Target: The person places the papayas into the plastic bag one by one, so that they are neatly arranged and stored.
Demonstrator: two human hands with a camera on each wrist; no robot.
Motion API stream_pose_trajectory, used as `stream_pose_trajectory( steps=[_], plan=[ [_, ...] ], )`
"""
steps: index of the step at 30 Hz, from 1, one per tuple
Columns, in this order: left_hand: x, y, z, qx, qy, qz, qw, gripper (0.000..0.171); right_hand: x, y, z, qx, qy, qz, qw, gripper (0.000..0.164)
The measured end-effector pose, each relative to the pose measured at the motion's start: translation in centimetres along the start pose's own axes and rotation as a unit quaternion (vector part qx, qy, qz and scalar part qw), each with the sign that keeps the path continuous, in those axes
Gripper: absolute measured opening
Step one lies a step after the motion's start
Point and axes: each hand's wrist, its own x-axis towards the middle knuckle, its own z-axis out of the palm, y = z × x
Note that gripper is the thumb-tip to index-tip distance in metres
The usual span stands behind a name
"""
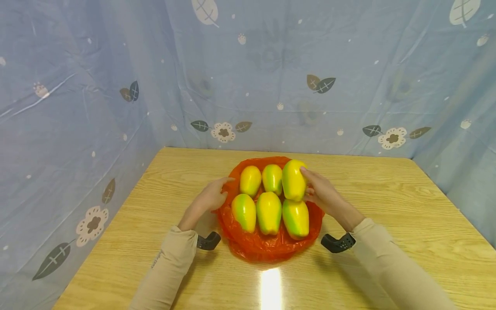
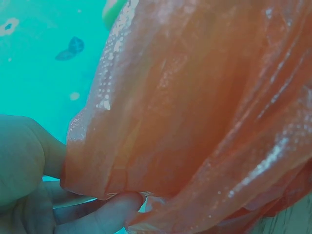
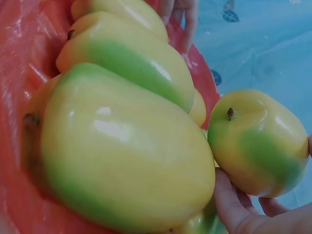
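A yellow-green mango (image 1: 294, 180) is held in my right hand (image 1: 322, 192), its fingers and thumb around the fruit's right side. In the head view it overlaps the mango (image 1: 296, 218) in front of it. My left hand (image 1: 211, 196) grips the left edge of a red plastic bag (image 1: 257, 249). In the left wrist view, the bag's wall (image 2: 161, 122) runs between thumb and fingers. Several more mangoes lie in the open bag in two rows, including one in the front middle (image 1: 269, 213) and one at the back left (image 1: 250, 181).
The bag rests on a light wooden table (image 1: 387, 206). A blue patterned cloth (image 1: 279, 77) hangs behind the table and along both sides. Black straps with dark mounts sit on both wrists, the right mount (image 1: 338, 243) beside the bag's right edge.
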Motion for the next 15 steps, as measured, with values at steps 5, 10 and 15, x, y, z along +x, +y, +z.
stream_pose_trajectory(
  steps=[5, 10, 15],
  plan=[
    [0.02, -0.09, 0.07, -0.001, 0.002, -0.001, 1.0000, 0.051, 0.32, -0.13, 0.64, -0.012, 0.003, 0.001, 1.000, 0.084],
    [0.08, -0.13, 0.11, -0.001, 0.002, 0.000, 1.0000, 0.050, 0.68, -0.23, 0.91, -0.016, 0.001, 0.000, 1.000, 0.086],
    [0.14, -0.20, 0.08, 0.002, 0.004, -0.001, 1.0000, 0.050, 1.05, -0.29, 0.98, -0.021, 0.004, 0.004, 1.000, 0.089]
  ],
)
